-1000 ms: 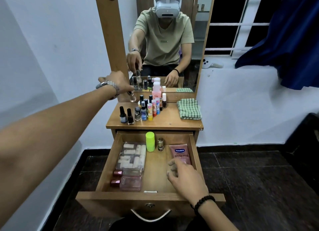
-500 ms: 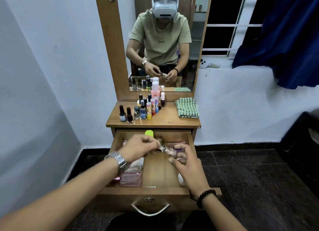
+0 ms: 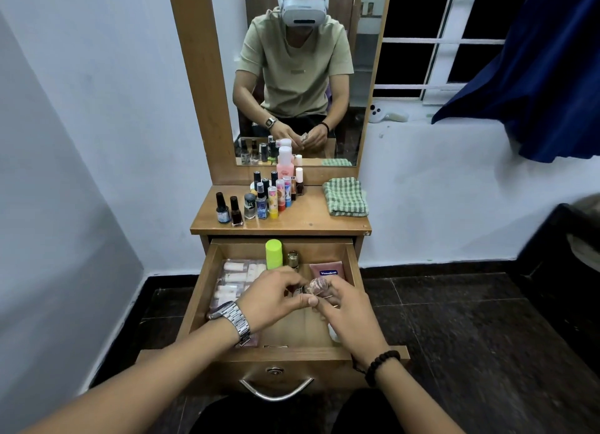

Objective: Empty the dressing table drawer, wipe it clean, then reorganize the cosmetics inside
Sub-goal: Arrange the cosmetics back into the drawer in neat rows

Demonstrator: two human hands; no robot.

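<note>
Drawer stands pulled open below the tabletop; above its middle we hold a small clear bottle. Our left hand pinches its cap end and our right hand curls round its body. At twelve o'clock inside we note a green tube.
</note>
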